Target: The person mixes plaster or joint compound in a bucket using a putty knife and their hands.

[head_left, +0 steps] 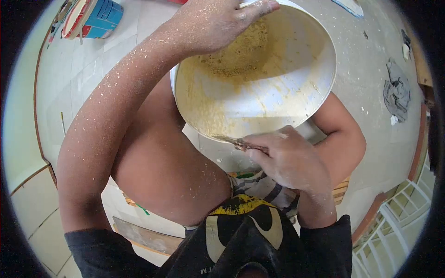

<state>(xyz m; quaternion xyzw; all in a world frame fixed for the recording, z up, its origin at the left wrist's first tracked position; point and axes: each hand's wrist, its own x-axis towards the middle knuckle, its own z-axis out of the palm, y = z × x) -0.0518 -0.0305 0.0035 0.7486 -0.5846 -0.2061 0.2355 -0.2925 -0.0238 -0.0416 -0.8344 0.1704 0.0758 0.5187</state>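
Observation:
A large white bucket (296, 99) is tilted towards me between my legs, its inner wall smeared with yellowish residue. Crumbly yellow-brown material (238, 58) lies at its bottom. My left hand (215, 23), dusted with pale shavings, reaches across the opening and is closed at the far rim. At the near rim, my right hand (289, 160) is wrapped around the brown handle of a thin-bladed scraper (241, 144). The blade touches the inside of the bucket's edge; its exact shape is hard to make out.
A blue bucket (104, 18) stands on the tiled floor at the upper left. Crumpled grey plastic or cloth (397, 95) lies to the right. White metal railings (398, 222) border the lower right, and a board (148, 237) lies at the lower left.

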